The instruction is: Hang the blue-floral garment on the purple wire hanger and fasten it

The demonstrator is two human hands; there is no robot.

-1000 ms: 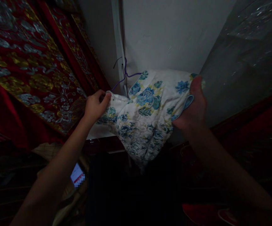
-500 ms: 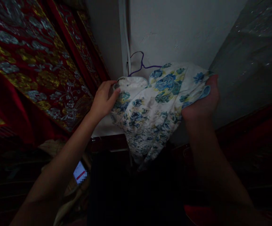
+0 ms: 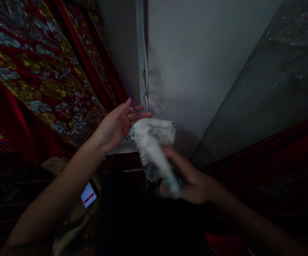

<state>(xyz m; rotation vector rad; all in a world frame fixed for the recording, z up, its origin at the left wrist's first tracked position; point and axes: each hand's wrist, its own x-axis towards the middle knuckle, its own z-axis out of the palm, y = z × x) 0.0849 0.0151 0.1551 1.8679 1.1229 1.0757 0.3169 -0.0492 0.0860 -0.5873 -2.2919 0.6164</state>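
Note:
A white garment (image 3: 156, 129) with blue and green flowers hangs bunched and partly blurred in front of me. Part of a thin purple clothes hanger (image 3: 128, 89) rises from its upper left; the rest is hidden by the cloth. My left hand (image 3: 116, 124), palm turned up and fingers half stretched, has the hanger between its thumb and fingers at the top of the garment. Lower on the right, my right hand (image 3: 191, 181) is closed around a gathered fold of the cloth. Motion smears this fold and the fingertips.
A red cloth embroidered in gold and silver (image 3: 55, 78) hangs on the left. Ahead stands a pale wall (image 3: 196, 53) with a cable strip (image 3: 142, 53). A lit phone (image 3: 88, 195) lies low on the left. Shiny plastic sheeting (image 3: 284, 71) covers the right side.
My right hand has swung down and inward, folding the spread garment together. My left hand has turned palm up at the hanger, which has tilted left. The garment sits lower.

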